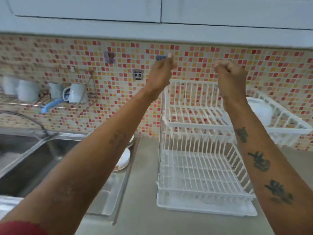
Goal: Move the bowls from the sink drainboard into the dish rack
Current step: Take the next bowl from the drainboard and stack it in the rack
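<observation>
Head view: dish rack point(199, 167) upright, tiers stacked vertically.

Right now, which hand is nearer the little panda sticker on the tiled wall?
Left. The left hand is raised just right of the panda sticker, slightly above it. The right hand is farther right, above the white wire dish rack.

Showing a mosaic backsplash point(50, 48) of red, orange and cream tiles right behind the left hand point(160, 72) and the right hand point(230, 77). Hanging white upper cabinets point(84, 7) just above both. Stretching a grey steel countertop point(144, 184) well below them. Carrying a wire wall shelf point(88, 92) with white mugs point(77, 92) well left of the left hand, a panda sticker point(137, 74) just beside its wrist. Lighting everything softly, evenly.
</observation>
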Motion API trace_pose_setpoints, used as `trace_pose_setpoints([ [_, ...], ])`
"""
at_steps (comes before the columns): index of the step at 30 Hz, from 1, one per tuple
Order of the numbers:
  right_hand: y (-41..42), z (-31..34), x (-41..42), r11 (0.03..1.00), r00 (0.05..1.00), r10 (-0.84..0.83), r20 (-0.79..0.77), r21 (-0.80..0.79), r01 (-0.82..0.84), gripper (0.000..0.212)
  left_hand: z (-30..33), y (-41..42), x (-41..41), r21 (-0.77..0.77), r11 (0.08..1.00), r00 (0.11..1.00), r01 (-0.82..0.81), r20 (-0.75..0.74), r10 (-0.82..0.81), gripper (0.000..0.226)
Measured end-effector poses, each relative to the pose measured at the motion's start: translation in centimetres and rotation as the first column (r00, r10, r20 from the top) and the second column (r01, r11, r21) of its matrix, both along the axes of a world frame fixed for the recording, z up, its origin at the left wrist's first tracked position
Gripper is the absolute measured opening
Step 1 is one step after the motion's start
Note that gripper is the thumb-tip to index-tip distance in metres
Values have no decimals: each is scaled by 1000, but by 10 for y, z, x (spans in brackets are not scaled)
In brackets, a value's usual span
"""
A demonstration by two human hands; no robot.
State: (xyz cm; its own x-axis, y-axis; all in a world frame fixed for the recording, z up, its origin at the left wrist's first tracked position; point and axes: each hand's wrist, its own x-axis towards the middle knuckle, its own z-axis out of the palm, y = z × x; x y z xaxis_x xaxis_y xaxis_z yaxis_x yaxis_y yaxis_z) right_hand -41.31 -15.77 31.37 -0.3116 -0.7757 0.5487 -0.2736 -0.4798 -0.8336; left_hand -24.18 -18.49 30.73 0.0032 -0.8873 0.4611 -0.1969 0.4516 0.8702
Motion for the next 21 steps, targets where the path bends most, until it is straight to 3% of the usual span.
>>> trace_pose_setpoints([
  [3, 7, 7, 68, 985, 986, 169, 5, -30, -169, 20, -10, 1, 72, 105, 986, 984, -126, -115, 138, 40],
  [6, 5, -1, 134, 944, 944, 329, -31, -10, -329, 20, -32, 7, 142, 232, 939, 949, -256, -124, 290, 41],
  [11, -20, -47, 227, 810, 824, 564, -56, 232, -538, 25, -87, 16, 229, 473, 812, 896, -342, -96, 433, 44],
  [16, -69, -125, 285, 656, 814, 581, 3, 590, -470, 48, -157, 6, 285, 692, 661, 868, -291, -100, 486, 44],
  [21, -104, -211, 295, 510, 860, 510, 14, 801, -315, 43, -245, -4, 306, 905, 423, 927, -47, -118, 356, 50],
])
